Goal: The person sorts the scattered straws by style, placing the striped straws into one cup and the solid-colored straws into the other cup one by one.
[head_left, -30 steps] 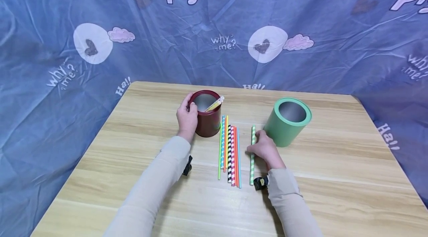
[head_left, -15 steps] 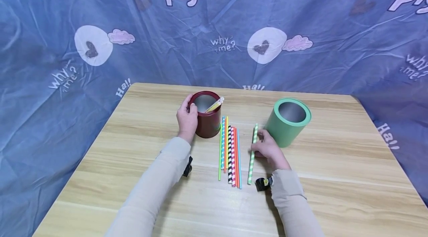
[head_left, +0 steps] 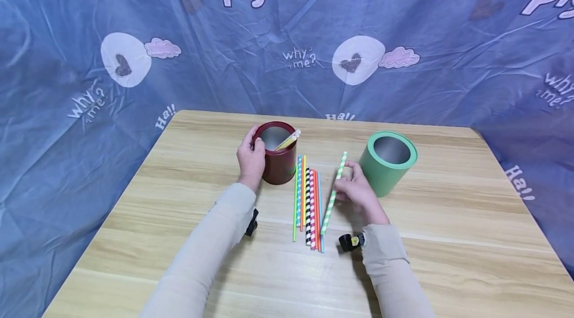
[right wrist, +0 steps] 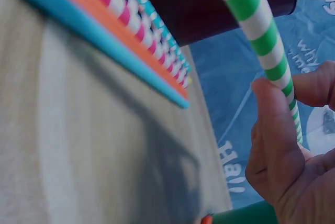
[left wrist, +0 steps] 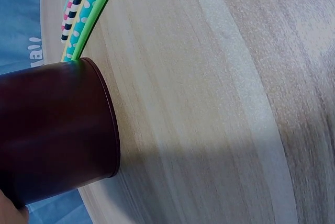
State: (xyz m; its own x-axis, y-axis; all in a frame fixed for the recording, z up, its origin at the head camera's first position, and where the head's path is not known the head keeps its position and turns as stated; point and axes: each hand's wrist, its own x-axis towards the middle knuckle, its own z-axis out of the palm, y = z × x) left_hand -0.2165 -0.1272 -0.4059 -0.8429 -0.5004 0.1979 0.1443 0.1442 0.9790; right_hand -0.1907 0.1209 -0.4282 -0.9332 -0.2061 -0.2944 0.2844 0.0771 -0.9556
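Note:
My left hand (head_left: pixel 252 158) grips the side and rim of a dark red can (head_left: pixel 280 168), thumb at the front of the rim. A few patterned straws (head_left: pixel 289 139) lean out of its right side. My right hand (head_left: pixel 357 192) pinches a green-and-white striped paper straw (head_left: pixel 329 207) between thumb and finger. That straw is tilted, its near end overlapping the row in the head view. In the right wrist view the pinched straw (right wrist: pixel 261 41) stands off the table, with a shadow below. Several coloured straws (head_left: pixel 308 208) lie side by side between the hands.
A green can (head_left: pixel 377 176) stands just right of my right hand, its open top showing a bare grey inside. An orange tip (right wrist: pixel 207 219) shows beside it in the right wrist view. A blue printed cloth (head_left: pixel 287 24) hangs behind the wooden table (head_left: pixel 453 198).
My right hand has lifted the green-striped straw off the table and tilted it, its near end swinging left over the row. The left hand and red can have stayed put.

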